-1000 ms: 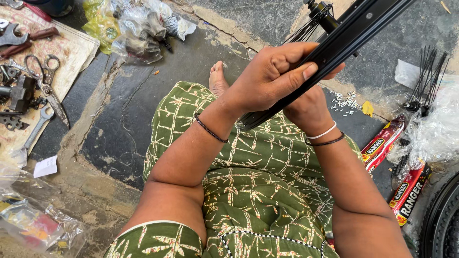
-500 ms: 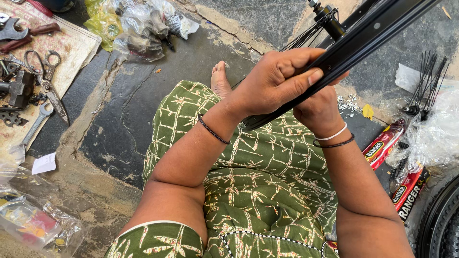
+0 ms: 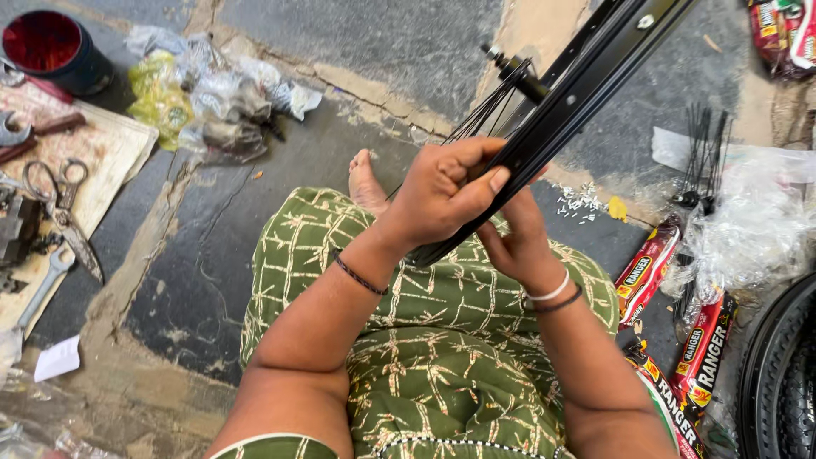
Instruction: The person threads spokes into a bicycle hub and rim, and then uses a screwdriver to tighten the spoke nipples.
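The left hand [image 3: 446,194] is gripping the one black wheel rim [image 3: 586,85] that is slanting across the lap, while the right hand [image 3: 518,238] is pinching beneath it, near the single hub [image 3: 514,72] and its bundle of spokes [image 3: 484,115].

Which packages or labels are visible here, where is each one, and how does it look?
Long red-and-yellow printed packets: on the floor at right, narrow, flat, beside the knee.
Same kind of red packets: top right corner, partly cut off.
Clear plastic bag: right side, crumpled, above the packets.
Small white paper slip: lower left floor; any print is too small to tell.
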